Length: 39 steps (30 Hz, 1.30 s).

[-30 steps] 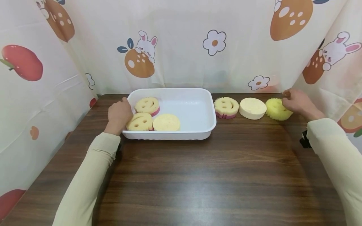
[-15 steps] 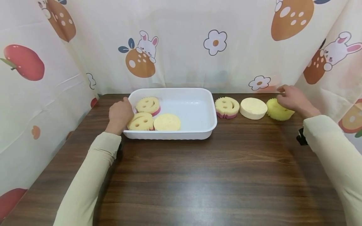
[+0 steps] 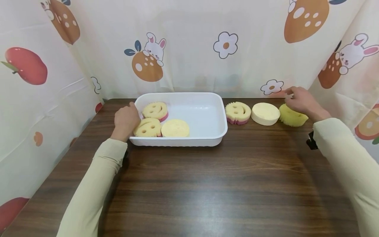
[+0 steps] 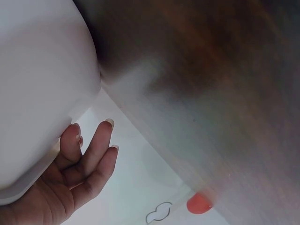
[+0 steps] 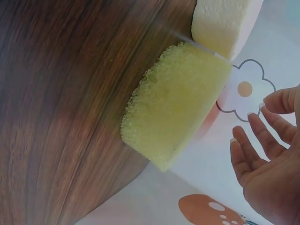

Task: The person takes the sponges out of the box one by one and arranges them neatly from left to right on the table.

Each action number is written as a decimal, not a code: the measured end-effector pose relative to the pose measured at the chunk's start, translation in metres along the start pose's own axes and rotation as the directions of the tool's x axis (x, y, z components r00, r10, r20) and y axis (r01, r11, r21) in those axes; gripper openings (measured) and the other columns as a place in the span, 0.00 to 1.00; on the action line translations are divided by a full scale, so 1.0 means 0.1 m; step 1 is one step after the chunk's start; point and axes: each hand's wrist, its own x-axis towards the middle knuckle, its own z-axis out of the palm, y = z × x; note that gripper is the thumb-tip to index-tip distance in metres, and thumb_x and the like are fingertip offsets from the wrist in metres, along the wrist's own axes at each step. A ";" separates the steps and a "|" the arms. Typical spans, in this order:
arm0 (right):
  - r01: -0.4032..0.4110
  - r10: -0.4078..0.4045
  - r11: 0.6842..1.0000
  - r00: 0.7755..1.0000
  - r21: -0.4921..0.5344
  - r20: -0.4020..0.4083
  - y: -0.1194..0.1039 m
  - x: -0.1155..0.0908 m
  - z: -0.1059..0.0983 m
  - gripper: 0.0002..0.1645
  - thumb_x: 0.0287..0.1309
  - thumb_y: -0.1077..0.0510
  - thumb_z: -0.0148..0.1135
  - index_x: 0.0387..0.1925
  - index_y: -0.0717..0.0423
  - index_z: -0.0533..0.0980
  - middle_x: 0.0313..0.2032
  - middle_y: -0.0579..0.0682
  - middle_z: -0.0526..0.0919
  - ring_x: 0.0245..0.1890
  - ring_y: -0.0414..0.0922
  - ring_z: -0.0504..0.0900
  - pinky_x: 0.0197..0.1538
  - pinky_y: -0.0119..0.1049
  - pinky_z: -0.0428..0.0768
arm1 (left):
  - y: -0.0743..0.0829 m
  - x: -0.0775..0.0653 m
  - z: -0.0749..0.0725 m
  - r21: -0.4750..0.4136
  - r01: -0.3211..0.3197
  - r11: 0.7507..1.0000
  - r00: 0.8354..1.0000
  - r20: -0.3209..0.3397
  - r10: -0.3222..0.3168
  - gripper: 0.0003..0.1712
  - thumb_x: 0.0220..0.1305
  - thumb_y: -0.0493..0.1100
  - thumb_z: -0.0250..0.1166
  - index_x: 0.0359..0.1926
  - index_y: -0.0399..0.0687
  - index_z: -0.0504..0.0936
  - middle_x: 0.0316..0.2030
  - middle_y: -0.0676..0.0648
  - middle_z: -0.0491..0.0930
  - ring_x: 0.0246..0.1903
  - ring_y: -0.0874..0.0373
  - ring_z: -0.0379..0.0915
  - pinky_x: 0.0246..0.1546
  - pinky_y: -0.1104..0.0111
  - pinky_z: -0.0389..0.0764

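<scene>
White plastic tray (image 3: 204, 122) sits on the dark wood-grain table (image 3: 207, 184), taken as landmark. Its left rim is held by the left hand (image 3: 125, 119); in the left wrist view the index finger is bent against the outer wall, the other fingers are loosely curved and apart from it. Thumb is mostly hidden, so its place cannot be told.

Inside the tray, three sponges are seen: back smiley sponge (image 3: 154, 110) in the rear left corner, front smiley sponge (image 3: 148, 127) in the front left corner, flat round sponge (image 3: 175, 127) by the front wall, just right of the latter. Pink undersides are shown by both smileys.

Right of the tray, three more are lined up along the table's back edge: pink-based smiley sponge (image 3: 238, 112) just beside the tray wall, thick cream round sponge (image 3: 265, 113) next, bright yellow sponge (image 3: 293, 117) farthest from the tray. Over that last one the right hand (image 3: 302, 100) is held, fingers relaxed, spread a little, nothing gripped; a gap is shown in the right wrist view.

Behind the tray, a fabric backdrop (image 3: 189, 65) is hung, printed with rabbits, strawberries and flowers.
</scene>
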 end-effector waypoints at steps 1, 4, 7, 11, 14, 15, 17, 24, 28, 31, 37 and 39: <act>0.002 -0.002 1.000 1.000 0.003 0.001 -0.01 0.00 0.00 0.35 0.72 0.50 0.35 0.68 0.74 0.59 0.64 0.78 0.61 0.60 0.70 0.65 0.54 0.66 0.69 | 0.00 0.00 0.00 0.000 0.001 1.000 1.000 0.000 -0.001 0.32 0.70 0.44 0.49 0.66 0.24 0.59 0.40 0.26 0.79 0.37 0.36 0.80 0.37 0.48 0.83; 0.026 -0.026 1.000 1.000 -0.001 -0.007 -0.05 0.01 0.02 0.34 0.70 0.51 0.36 0.67 0.73 0.61 0.63 0.77 0.63 0.60 0.70 0.66 0.55 0.66 0.69 | 0.00 0.01 0.00 0.001 0.003 1.000 1.000 -0.002 -0.003 0.32 0.70 0.44 0.49 0.66 0.24 0.60 0.40 0.26 0.79 0.37 0.36 0.80 0.37 0.48 0.83; 0.038 -0.038 0.999 0.999 0.003 -0.007 -0.11 0.03 0.03 0.34 0.71 0.49 0.37 0.66 0.71 0.62 0.63 0.75 0.64 0.61 0.71 0.66 0.57 0.68 0.68 | -0.01 0.00 0.00 0.000 0.004 1.000 1.000 -0.004 -0.004 0.32 0.69 0.44 0.49 0.65 0.24 0.60 0.40 0.26 0.79 0.37 0.36 0.80 0.37 0.47 0.83; 0.050 -0.050 0.999 0.999 0.009 -0.008 -0.20 0.06 0.04 0.34 0.71 0.49 0.36 0.66 0.71 0.62 0.63 0.74 0.64 0.60 0.70 0.67 0.57 0.68 0.68 | -0.01 0.00 0.00 -0.001 0.007 1.000 1.000 0.002 -0.007 0.32 0.69 0.44 0.50 0.65 0.24 0.60 0.40 0.26 0.79 0.37 0.36 0.80 0.37 0.48 0.83; 0.067 -0.066 0.998 0.998 0.013 -0.020 -0.25 0.07 0.06 0.32 0.69 0.52 0.36 0.65 0.71 0.64 0.62 0.75 0.65 0.59 0.69 0.68 0.56 0.66 0.69 | -0.01 0.00 0.00 -0.001 0.011 1.000 1.000 0.007 -0.011 0.31 0.70 0.44 0.49 0.65 0.24 0.60 0.39 0.26 0.79 0.36 0.37 0.80 0.37 0.48 0.83; 0.073 -0.072 0.997 0.997 0.015 -0.027 -0.26 0.07 0.06 0.33 0.69 0.51 0.36 0.64 0.71 0.64 0.62 0.75 0.65 0.58 0.69 0.68 0.56 0.66 0.69 | -0.01 0.00 0.00 0.000 0.012 1.000 1.000 0.007 -0.012 0.31 0.70 0.44 0.49 0.65 0.24 0.60 0.39 0.26 0.79 0.36 0.38 0.80 0.36 0.49 0.83; 0.083 -0.082 0.996 0.996 0.015 -0.040 -0.27 0.08 0.07 0.33 0.69 0.51 0.36 0.64 0.72 0.65 0.61 0.75 0.65 0.58 0.69 0.68 0.57 0.66 0.68 | -0.01 0.00 0.00 -0.001 0.012 1.000 1.000 0.004 -0.012 0.31 0.70 0.44 0.49 0.65 0.24 0.60 0.39 0.26 0.79 0.36 0.37 0.80 0.36 0.49 0.83; 0.121 -0.119 0.992 0.991 0.035 -0.054 -0.32 0.12 0.09 0.34 0.67 0.54 0.35 0.65 0.74 0.64 0.64 0.74 0.66 0.59 0.69 0.69 0.59 0.65 0.67 | 0.00 0.00 -0.01 -0.005 0.015 1.000 1.000 0.012 -0.015 0.31 0.70 0.44 0.49 0.65 0.24 0.60 0.39 0.27 0.79 0.36 0.38 0.80 0.36 0.49 0.83; 0.140 -0.138 0.989 0.989 0.037 -0.054 -0.37 0.14 0.11 0.33 0.68 0.55 0.36 0.67 0.72 0.64 0.65 0.72 0.67 0.60 0.69 0.70 0.59 0.65 0.69 | 0.00 0.01 0.00 -0.005 0.017 1.000 1.000 0.015 -0.017 0.32 0.70 0.45 0.50 0.65 0.24 0.60 0.38 0.27 0.79 0.34 0.39 0.79 0.35 0.50 0.83; 0.148 -0.146 0.989 0.988 0.029 -0.058 -0.43 0.14 0.13 0.32 0.67 0.55 0.36 0.66 0.70 0.65 0.63 0.73 0.68 0.60 0.70 0.69 0.59 0.66 0.69 | -0.01 0.01 0.00 -0.004 0.018 1.000 1.000 0.014 -0.018 0.32 0.70 0.45 0.50 0.65 0.24 0.60 0.38 0.27 0.79 0.34 0.39 0.79 0.35 0.50 0.83; 0.166 -0.165 0.986 0.985 0.009 -0.058 -0.53 0.13 0.13 0.31 0.64 0.58 0.37 0.64 0.69 0.67 0.63 0.72 0.68 0.61 0.69 0.70 0.58 0.66 0.69 | 0.01 0.00 -0.01 -0.032 0.031 0.999 0.999 0.021 -0.030 0.31 0.70 0.45 0.50 0.65 0.25 0.60 0.39 0.27 0.78 0.35 0.38 0.79 0.37 0.49 0.83; 0.172 -0.171 0.985 0.984 0.005 -0.055 -0.57 0.13 0.13 0.31 0.64 0.58 0.38 0.64 0.69 0.67 0.63 0.71 0.69 0.60 0.68 0.70 0.58 0.66 0.70 | 0.02 0.00 -0.01 -0.037 0.030 0.999 0.999 0.020 -0.029 0.31 0.70 0.44 0.50 0.65 0.25 0.60 0.40 0.26 0.78 0.36 0.38 0.79 0.37 0.48 0.83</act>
